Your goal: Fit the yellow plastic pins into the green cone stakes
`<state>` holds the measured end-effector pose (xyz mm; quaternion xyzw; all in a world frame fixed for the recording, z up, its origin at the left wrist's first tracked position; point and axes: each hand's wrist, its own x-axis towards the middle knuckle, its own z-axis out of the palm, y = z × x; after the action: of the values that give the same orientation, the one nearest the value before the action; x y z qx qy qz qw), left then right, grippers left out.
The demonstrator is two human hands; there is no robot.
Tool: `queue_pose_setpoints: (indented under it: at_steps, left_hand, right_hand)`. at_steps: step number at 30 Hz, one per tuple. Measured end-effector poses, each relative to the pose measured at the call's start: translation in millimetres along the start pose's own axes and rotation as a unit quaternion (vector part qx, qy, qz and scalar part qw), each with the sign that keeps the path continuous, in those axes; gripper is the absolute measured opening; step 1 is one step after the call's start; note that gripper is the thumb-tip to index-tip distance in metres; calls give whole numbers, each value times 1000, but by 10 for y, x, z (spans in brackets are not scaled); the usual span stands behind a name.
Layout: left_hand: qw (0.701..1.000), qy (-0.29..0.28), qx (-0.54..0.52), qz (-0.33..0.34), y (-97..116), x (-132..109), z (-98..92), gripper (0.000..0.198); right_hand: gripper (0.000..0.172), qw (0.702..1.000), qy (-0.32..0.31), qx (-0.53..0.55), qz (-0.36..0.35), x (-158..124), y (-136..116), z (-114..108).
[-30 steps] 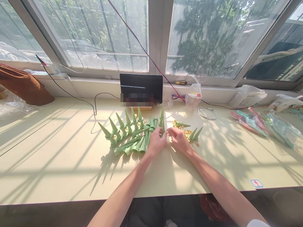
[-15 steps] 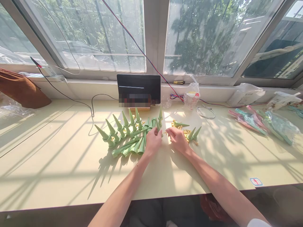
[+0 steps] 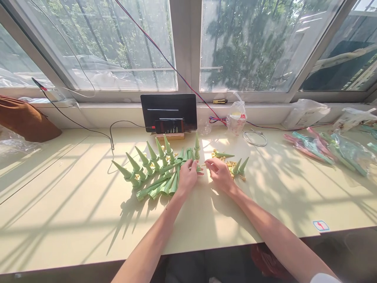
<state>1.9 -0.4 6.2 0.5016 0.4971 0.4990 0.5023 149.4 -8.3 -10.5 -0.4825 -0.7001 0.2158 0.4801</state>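
My left hand [image 3: 187,177] is closed around a green cone-shaped piece [image 3: 199,169], mostly hidden by the fingers. Just to its right, my right hand [image 3: 220,173] pinches a small yellowish peg [image 3: 204,164] at its fingertips. Left of my left hand stand several pointed green cones [image 3: 143,158] with ringed bases, in a slanting row. Loose green cones [image 3: 156,187] lie in a pile in front of them. One more cone [image 3: 197,147] stands upright beyond my left hand. Beside my right hand are two small green cones [image 3: 240,167] and scattered yellowish pegs [image 3: 230,165].
A dark tablet [image 3: 167,108] leans at the back, with a phone [image 3: 169,126] on a wooden stand before it. Cables, a tied plastic bag [image 3: 236,116] and a coiled cable [image 3: 255,138] lie near the window. Bagged coloured pieces [image 3: 312,147] are at right, a brown bag [image 3: 26,118] at left.
The green cone in my left hand has tipped from upright to pointing rightward, toward my right hand. My right hand stays nearly in place. The camera view has shifted slightly.
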Motion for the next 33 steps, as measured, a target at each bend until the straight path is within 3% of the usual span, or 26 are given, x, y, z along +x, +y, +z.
queue_pose_setpoints:
  at_steps: [18, 27, 33]
  left_hand:
    - [999, -28, 0, -31, -31, -36, 20, 25]
    - [995, -93, 30, 18, -18, -73, 1, 26]
    - [992, -95, 58, 52, -43, -61, -4, 31]
  right_hand:
    - [20, 999, -8, 27, 36, -22, -36, 26]
    - [21, 998, 13, 30, 48, -8, -45, 27]
    - [20, 997, 32, 54, 46, -9, -37, 36]
